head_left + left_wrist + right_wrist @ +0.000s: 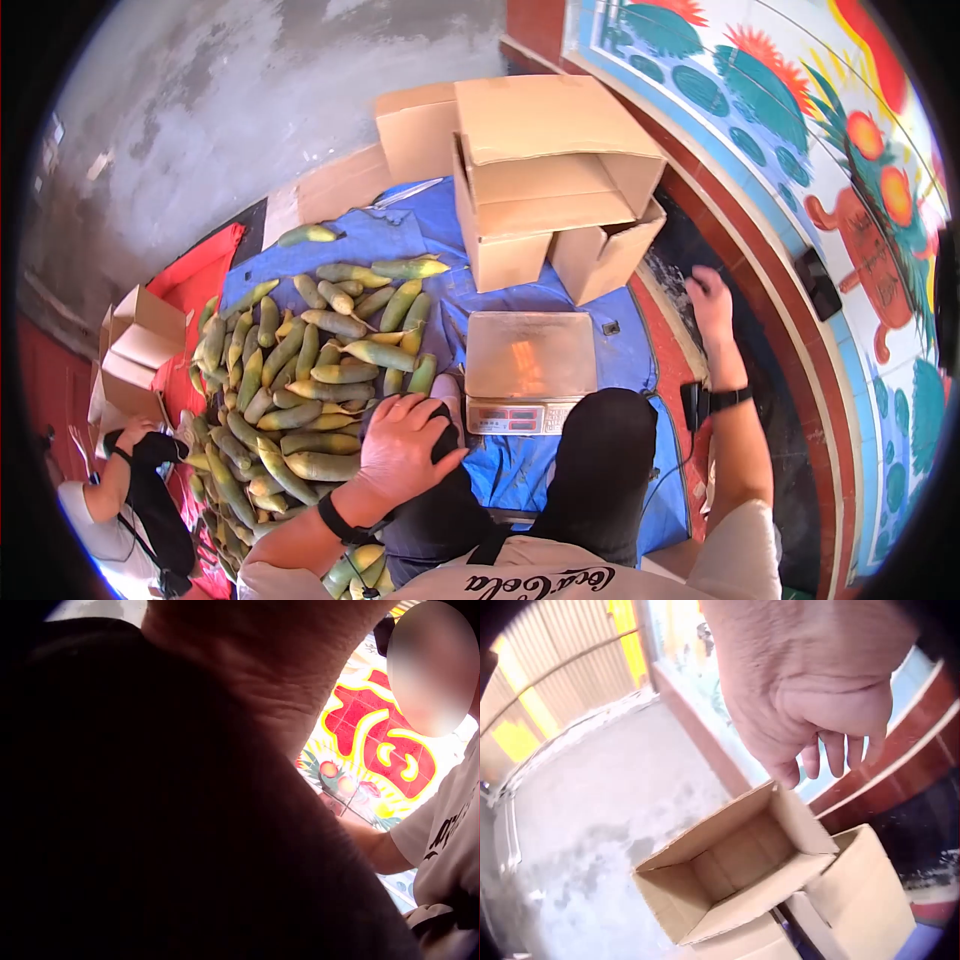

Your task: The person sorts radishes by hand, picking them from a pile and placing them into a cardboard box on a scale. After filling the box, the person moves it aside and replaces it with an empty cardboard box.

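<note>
My left hand (400, 450) rests on my dark-trousered left knee, fingers spread over it, beside a heap of long green radishes (335, 373). Dark cloth fills most of the left wrist view, with the left wrist (262, 667) above it. Out to the right, my right hand (712, 310) is raised in the air with loosely bent fingers and nothing in them. In the right wrist view its fingers (835, 754) hang down above an open cardboard box (739, 859). Between the knees and the boxes stands a digital scale (530, 355), its platform bare.
Stacked cardboard boxes (555, 120) stand on the blue tarp (390, 235) beyond the scale. A painted tile wall (720, 100) runs along the right, with a cable (675, 468) near it. At the lower left, another person (120, 500) is beside an open box (145, 335).
</note>
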`<state>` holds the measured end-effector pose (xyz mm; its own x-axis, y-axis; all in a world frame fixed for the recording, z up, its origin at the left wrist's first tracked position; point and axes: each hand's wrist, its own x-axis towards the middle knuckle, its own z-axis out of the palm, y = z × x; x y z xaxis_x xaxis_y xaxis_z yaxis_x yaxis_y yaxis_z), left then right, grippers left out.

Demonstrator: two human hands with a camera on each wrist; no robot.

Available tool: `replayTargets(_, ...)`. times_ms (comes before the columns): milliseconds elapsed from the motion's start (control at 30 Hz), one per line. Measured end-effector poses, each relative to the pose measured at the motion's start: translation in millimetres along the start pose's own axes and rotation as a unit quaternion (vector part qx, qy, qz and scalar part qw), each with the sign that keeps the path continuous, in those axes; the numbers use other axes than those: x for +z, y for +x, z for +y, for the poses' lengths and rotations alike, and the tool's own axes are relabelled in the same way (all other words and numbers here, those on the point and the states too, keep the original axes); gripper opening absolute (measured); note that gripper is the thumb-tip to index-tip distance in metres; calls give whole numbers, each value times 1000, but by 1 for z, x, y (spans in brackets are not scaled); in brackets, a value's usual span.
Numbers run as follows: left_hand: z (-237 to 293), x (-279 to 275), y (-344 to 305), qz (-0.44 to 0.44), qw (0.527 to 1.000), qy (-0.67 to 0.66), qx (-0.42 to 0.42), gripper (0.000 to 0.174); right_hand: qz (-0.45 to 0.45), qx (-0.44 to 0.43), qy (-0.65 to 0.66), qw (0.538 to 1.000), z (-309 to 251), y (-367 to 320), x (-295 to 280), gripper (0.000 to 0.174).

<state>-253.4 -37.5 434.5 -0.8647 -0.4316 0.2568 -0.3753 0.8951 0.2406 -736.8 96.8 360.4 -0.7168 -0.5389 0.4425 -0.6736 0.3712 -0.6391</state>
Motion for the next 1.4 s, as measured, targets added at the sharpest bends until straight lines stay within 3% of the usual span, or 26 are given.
replayTargets(100,-3,1,0,12,1000,-15,-17,38,33,-174,-55,983,-71,74,43,35)
replayTargets(133,-5,2,-1,17,1000,-21,-15,38,30,-213,-91,972,-87,97,56,40)
replayTargets(167,-8,1,-2,16,999,-26,-19,38,30,-190,-158,969,-117,107,64,43)
replayTargets(200,-10,1,-3,13,999,-27,-30,38,43,-265,-187,945,-131,120,73,47)
replayTargets(267,-15,1,-4,19,999,-41,-24,38,31,-284,-257,923,-145,142,96,54)
replayTargets(367,-21,-1,-4,17,998,-47,-35,37,7,-301,-316,900,-155,163,125,49)
replayTargets(467,-24,-1,-5,22,998,-54,-38,37,-21,-258,-431,864,-162,177,133,34)
replayTargets(533,-27,-2,-6,24,997,-56,-39,37,60,-333,-434,835,-157,185,130,21)
replayTargets(700,-28,-3,-9,28,997,-59,-46,36,171,-405,-328,836,-192,176,71,13)
replayTargets(933,-27,-2,-14,46,997,-52,-42,35,225,-375,-225,871,-229,125,-26,16)
replayTargets(1033,-25,-2,-17,49,997,-44,-43,34,125,-288,-173,934,-248,100,-55,19)
replayTargets(1167,-23,-3,-22,54,997,-36,-47,34,126,-360,-152,912,-243,84,-68,21)
replayTargets(1233,-22,-3,-26,56,997,-25,-48,35,55,-374,-157,912,-235,77,-61,22)
replayTargets(1300,-22,-4,-28,60,997,-22,-46,35,-95,-309,-70,944,-237,61,-46,21)
replayTargets(1333,-23,-3,-29,64,997,-20,-46,34,-74,-339,-35,937,-196,73,-24,20)
replayTargets(1367,-23,-2,-31,67,997,-21,-45,34,-189,-257,94,943,-198,65,-13,17)
replayTargets(1400,-23,-2,-32,67,997,-21,-44,34,-188,-271,-25,944,-194,58,-4,15)
